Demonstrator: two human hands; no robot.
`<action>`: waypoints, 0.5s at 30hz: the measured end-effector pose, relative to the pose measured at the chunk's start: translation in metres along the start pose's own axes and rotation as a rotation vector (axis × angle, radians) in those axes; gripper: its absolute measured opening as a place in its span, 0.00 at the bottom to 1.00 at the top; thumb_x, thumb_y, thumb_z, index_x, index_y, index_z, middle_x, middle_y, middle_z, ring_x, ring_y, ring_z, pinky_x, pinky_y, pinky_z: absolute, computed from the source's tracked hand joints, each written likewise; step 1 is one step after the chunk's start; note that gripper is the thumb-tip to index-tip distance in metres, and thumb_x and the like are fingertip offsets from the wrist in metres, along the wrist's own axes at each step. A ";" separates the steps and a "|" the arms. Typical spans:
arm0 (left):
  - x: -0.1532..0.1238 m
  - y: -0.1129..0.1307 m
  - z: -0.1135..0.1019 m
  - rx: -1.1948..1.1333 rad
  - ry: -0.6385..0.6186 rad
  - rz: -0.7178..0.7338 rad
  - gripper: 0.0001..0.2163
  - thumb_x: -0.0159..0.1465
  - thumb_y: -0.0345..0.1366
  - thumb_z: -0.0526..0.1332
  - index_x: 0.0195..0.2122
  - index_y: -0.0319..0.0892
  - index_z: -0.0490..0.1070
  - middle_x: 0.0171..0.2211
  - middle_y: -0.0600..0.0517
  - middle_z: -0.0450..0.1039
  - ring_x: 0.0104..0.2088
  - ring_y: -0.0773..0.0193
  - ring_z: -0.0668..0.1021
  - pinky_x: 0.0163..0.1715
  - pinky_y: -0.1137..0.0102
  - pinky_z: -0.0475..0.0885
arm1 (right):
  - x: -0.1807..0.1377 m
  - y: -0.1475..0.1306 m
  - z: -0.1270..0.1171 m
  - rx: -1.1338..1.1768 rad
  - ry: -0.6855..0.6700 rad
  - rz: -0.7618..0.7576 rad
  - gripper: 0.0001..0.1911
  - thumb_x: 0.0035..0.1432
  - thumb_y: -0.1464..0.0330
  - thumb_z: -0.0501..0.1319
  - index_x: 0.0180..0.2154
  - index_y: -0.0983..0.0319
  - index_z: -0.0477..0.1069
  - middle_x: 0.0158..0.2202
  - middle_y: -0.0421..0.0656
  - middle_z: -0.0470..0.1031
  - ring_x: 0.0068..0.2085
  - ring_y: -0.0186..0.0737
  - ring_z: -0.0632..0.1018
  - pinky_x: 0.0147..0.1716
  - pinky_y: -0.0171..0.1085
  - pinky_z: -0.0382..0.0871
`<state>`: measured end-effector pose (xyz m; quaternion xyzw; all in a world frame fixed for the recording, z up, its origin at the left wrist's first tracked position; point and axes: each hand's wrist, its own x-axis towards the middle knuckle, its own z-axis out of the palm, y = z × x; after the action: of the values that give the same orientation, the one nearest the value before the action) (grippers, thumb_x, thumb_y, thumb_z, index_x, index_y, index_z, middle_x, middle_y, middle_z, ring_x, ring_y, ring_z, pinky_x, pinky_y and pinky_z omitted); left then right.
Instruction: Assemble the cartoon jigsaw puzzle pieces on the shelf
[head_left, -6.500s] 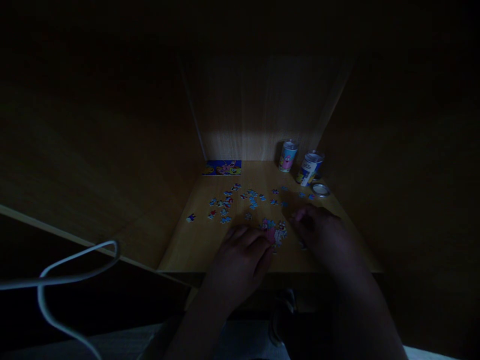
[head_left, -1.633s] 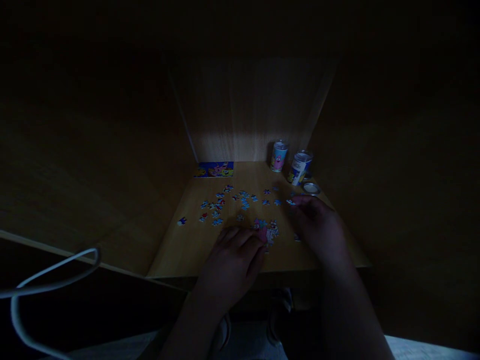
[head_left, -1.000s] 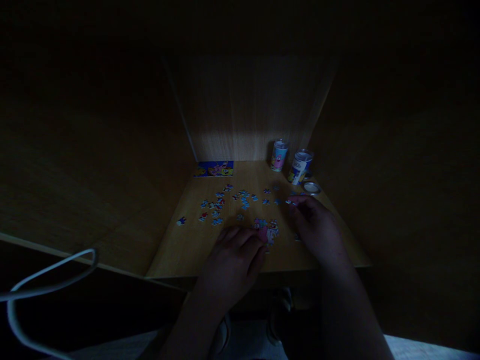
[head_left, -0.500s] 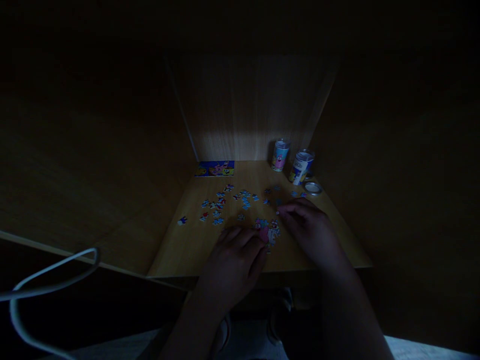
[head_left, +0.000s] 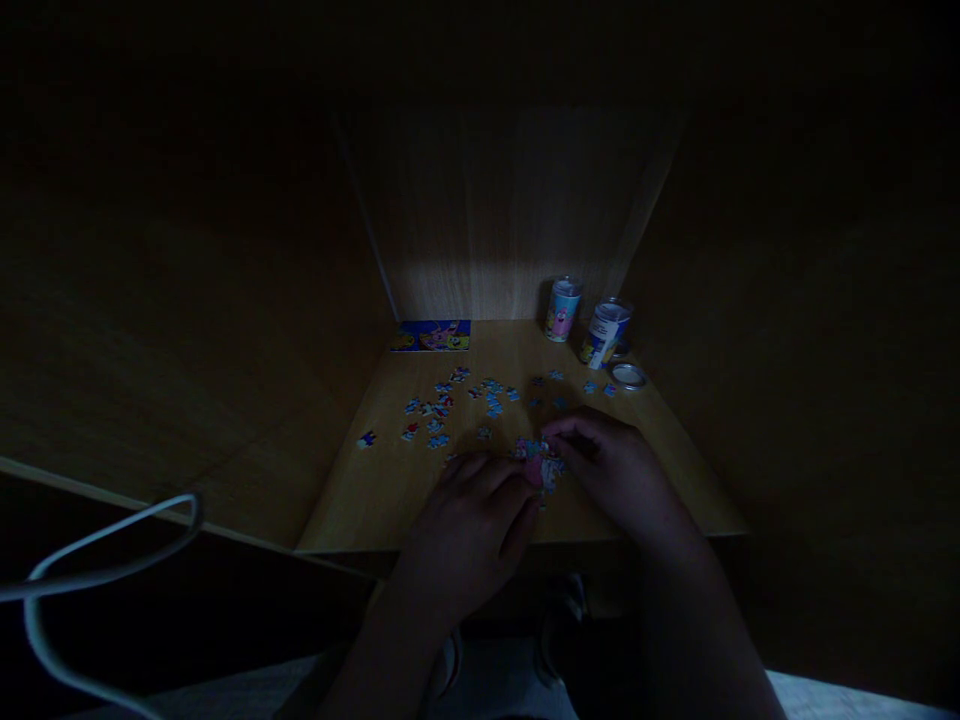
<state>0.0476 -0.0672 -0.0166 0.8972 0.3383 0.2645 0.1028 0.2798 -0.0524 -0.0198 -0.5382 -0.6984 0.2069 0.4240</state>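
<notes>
The scene is very dim. A small joined cluster of puzzle pieces [head_left: 538, 460] lies near the front of the wooden desk [head_left: 390, 490]. My left hand [head_left: 469, 525] rests flat beside it, fingertips touching its left edge, fingers stretched out. My right hand [head_left: 611, 470] is curled over the cluster's right side, fingertips pinched on a small puzzle piece at the cluster. Several loose pieces [head_left: 435, 410] are scattered further back across the desk.
Two printed tins [head_left: 562, 310] [head_left: 606, 335] stand at the back right, with a round lid [head_left: 628, 376] lying beside them. A colourful picture card [head_left: 433, 336] lies at the back left. Wooden walls enclose the desk. A white cable [head_left: 97, 545] loops at lower left.
My right hand reached toward the loose pieces at the right rear, then drew back left to the joined cluster. My left hand stayed by the cluster.
</notes>
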 end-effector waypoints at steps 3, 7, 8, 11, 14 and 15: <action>0.000 0.000 0.000 0.000 0.002 0.000 0.07 0.77 0.33 0.62 0.52 0.46 0.78 0.49 0.50 0.83 0.51 0.51 0.80 0.56 0.48 0.76 | 0.000 0.000 0.001 0.010 -0.021 -0.002 0.06 0.70 0.68 0.65 0.42 0.54 0.83 0.41 0.40 0.87 0.40 0.43 0.87 0.44 0.42 0.81; 0.000 -0.001 0.000 0.006 0.003 0.004 0.07 0.77 0.33 0.63 0.52 0.46 0.78 0.49 0.51 0.83 0.51 0.52 0.80 0.56 0.49 0.76 | 0.000 0.000 0.001 0.031 -0.052 0.019 0.06 0.69 0.69 0.66 0.42 0.54 0.83 0.40 0.39 0.88 0.40 0.42 0.87 0.44 0.41 0.80; 0.000 -0.002 0.000 0.009 -0.002 0.000 0.07 0.77 0.33 0.63 0.53 0.46 0.78 0.50 0.51 0.83 0.51 0.52 0.80 0.56 0.50 0.76 | 0.000 0.000 0.001 0.031 -0.056 0.023 0.06 0.69 0.69 0.66 0.42 0.54 0.83 0.41 0.39 0.88 0.40 0.42 0.87 0.44 0.41 0.80; -0.001 -0.001 0.000 0.010 -0.009 -0.007 0.06 0.77 0.33 0.63 0.52 0.46 0.78 0.49 0.51 0.83 0.51 0.52 0.80 0.56 0.50 0.76 | 0.001 0.000 0.001 0.015 -0.054 0.014 0.06 0.69 0.70 0.66 0.42 0.54 0.83 0.41 0.40 0.87 0.39 0.41 0.86 0.43 0.41 0.79; -0.001 -0.001 0.001 0.007 -0.004 -0.005 0.06 0.76 0.32 0.63 0.50 0.46 0.78 0.49 0.51 0.83 0.50 0.52 0.80 0.55 0.49 0.76 | 0.000 0.001 0.001 -0.035 -0.041 -0.024 0.08 0.69 0.72 0.66 0.42 0.55 0.83 0.40 0.40 0.86 0.40 0.42 0.85 0.43 0.41 0.78; -0.001 -0.001 0.001 0.006 -0.003 -0.004 0.06 0.76 0.32 0.63 0.50 0.46 0.78 0.49 0.51 0.83 0.50 0.52 0.80 0.55 0.49 0.76 | 0.000 0.002 0.002 -0.057 -0.033 -0.038 0.08 0.68 0.73 0.66 0.42 0.55 0.83 0.40 0.40 0.86 0.41 0.42 0.85 0.44 0.41 0.78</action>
<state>0.0471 -0.0674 -0.0184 0.8972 0.3408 0.2620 0.1009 0.2798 -0.0511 -0.0223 -0.5332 -0.7210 0.1876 0.4008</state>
